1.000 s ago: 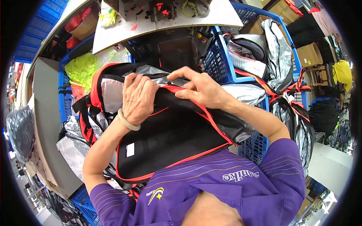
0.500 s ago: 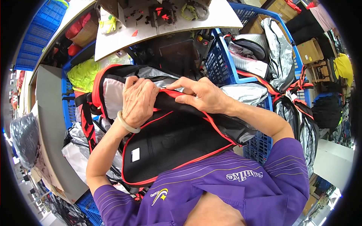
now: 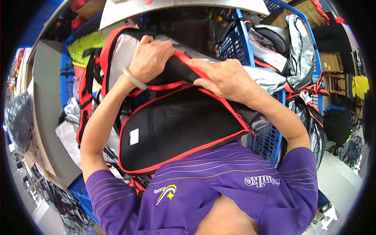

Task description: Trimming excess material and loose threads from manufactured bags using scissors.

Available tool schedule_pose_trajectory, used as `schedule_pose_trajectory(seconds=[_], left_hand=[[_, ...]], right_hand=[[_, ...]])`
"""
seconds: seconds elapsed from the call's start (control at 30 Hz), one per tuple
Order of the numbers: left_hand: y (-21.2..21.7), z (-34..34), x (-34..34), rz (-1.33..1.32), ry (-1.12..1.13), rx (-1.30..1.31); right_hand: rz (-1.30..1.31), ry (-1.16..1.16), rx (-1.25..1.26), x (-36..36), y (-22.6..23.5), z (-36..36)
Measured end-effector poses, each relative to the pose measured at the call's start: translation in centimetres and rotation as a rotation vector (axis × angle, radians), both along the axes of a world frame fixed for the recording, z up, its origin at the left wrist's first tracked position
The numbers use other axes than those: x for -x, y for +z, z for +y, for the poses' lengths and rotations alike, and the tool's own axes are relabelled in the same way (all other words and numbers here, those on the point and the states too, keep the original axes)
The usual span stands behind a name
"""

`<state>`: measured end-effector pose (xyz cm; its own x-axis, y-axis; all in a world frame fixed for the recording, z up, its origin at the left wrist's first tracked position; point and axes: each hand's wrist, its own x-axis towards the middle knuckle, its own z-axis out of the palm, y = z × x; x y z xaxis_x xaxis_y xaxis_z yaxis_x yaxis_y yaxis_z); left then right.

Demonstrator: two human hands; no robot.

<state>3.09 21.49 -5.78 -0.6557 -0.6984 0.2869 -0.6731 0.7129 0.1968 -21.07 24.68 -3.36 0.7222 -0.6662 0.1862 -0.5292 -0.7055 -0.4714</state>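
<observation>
A black backpack (image 3: pixel 184 129) with red edging lies open against my front, its flap folded down toward me. A small white label (image 3: pixel 134 136) shows on the flap's black lining. My left hand (image 3: pixel 152 58), a pale bangle at its wrist, is closed on the black fabric at the far rim of the opening. Just right of it, my right hand (image 3: pixel 227 76) grips the same red-trimmed rim between thumb and fingers. Between the two hands a strip of the red edging (image 3: pixel 190 62) runs taut. The fingertips inside the fold are partly hidden.
Behind the bag stands a white worktable (image 3: pixel 184 8). At the right, a blue plastic crate (image 3: pixel 237 41) holds silver and black bags. Yellow-green fabric (image 3: pixel 86 47) lies in another crate at the left, beside a grey panel (image 3: pixel 47 98).
My hands have spread slightly apart along the rim, and the red edging between them is stretched straighter. The whole view has shifted, with the worktable now higher in the picture.
</observation>
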Motion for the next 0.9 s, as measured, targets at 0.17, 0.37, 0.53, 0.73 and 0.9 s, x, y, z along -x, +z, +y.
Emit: schedule_pose_trajectory(seconds=[0.17, 0.37, 0.53, 0.73, 0.9], left_hand=[[3.3, 8.9, -0.4, 0.116, 0.096, -0.141], [4.3, 26.3, -4.4, -0.211, 0.234, -0.815], [3.8, 25.6, -5.4, 0.008, 0.442, -0.27], [11.1, 11.8, -2.2, -0.043, 0.128, 0.181], [8.2, 8.0, -0.6, 0.293, 0.186, 0.699]], right_hand=[[-0.173, -0.069, -0.166, 1.4, -2.2, 0.7], [-0.166, 0.01, -0.164, 1.1, -1.4, -1.6], [-0.227, 0.213, -0.554, -0.9, -1.0, -0.7], [0.195, 0.333, -0.502, -0.4, 2.7, 3.3], [-0.054, -0.038, -0.416, 0.2, 1.1, 2.2]])
